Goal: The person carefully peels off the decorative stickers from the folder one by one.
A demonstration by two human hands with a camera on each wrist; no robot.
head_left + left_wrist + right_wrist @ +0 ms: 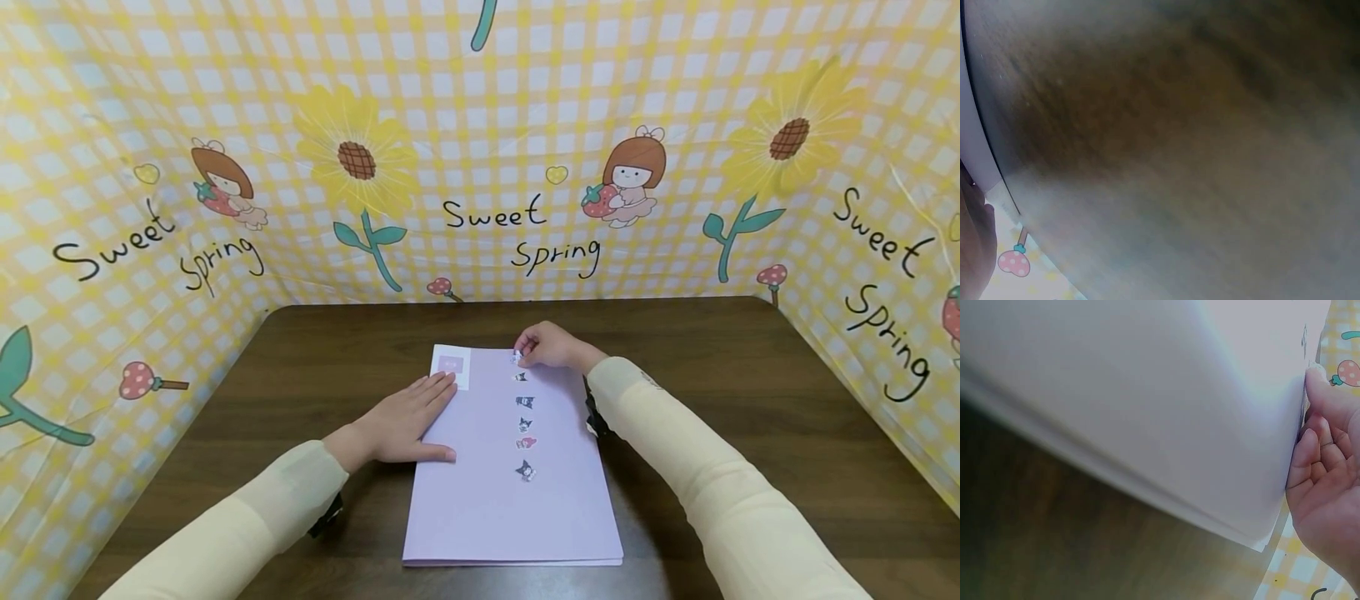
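Now | right hand (pixel 551 345) pinches one sticker (pixel 516 359) | one folder (pixel 498 512): five stickers (pixel 525 425)

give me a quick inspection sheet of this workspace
Surface: dark wood-grain table.
Job's things: lilac paper lying flat, layered at its near edge; five stickers in a column on it, a sixth sticker beyond them; white-bordered label at the far left corner.
Clutter: nothing seen.
Grippers: left hand rests across the paper's left edge; right hand pinches the sixth sticker, whether stuck down is unclear.
Cables: nothing seen.
Surroundings: yellow-and-white checked cloth.
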